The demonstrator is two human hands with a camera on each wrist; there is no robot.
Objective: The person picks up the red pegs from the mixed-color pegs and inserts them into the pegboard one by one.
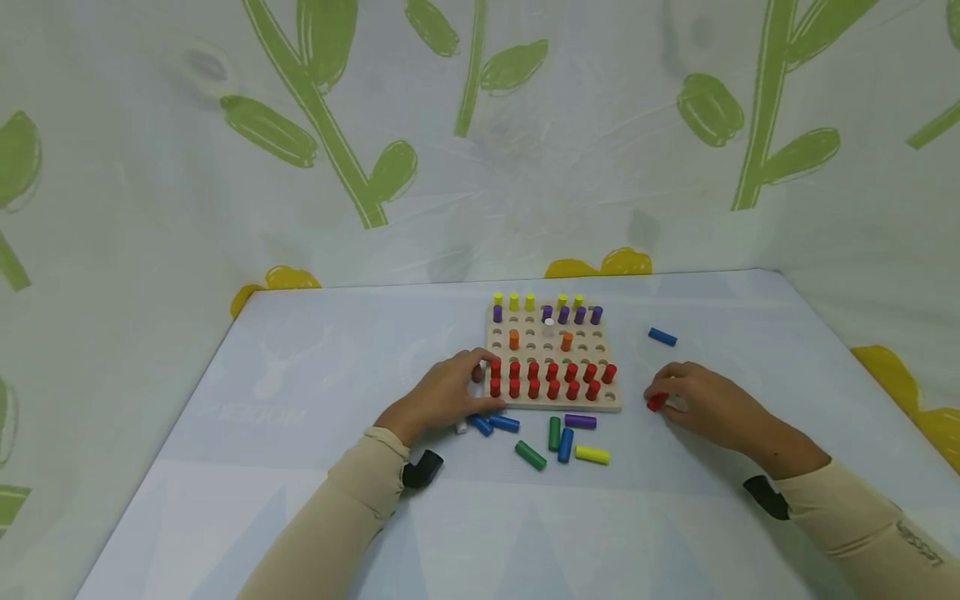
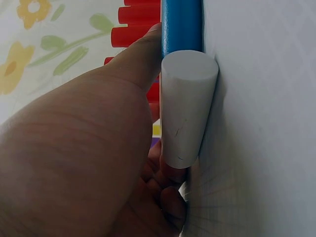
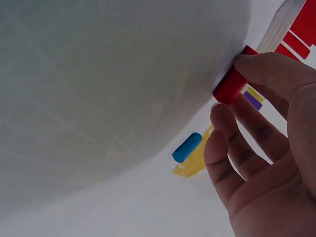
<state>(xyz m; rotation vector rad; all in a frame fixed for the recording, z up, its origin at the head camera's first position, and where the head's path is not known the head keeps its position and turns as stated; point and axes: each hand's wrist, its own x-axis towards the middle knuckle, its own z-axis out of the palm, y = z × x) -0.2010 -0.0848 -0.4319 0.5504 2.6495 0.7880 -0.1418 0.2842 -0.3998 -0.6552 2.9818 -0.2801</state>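
A wooden pegboard [image 1: 551, 406] stands on the table with two rows of red pegs at its near side. Farther back it carries yellow, purple, orange and white pegs. My left hand [image 1: 442, 392] grips the board's left edge, its thumb at the near corner and its index finger beside the red pegs. Right of the board, my right hand [image 1: 701, 408] pinches a red peg [image 3: 231, 85] between thumb and fingers, low over the table. The near right corner hole of the board has no peg. A loose white peg [image 2: 187, 108] lies under my left hand.
Before the board lie blue pegs [image 1: 504, 423], green pegs [image 1: 531, 455], a purple peg [image 1: 581, 422] and a yellow peg [image 1: 592, 455]. One blue peg [image 1: 662, 337] lies beyond my right hand. A leaf-patterned cloth [image 1: 600, 167] hangs behind the table.
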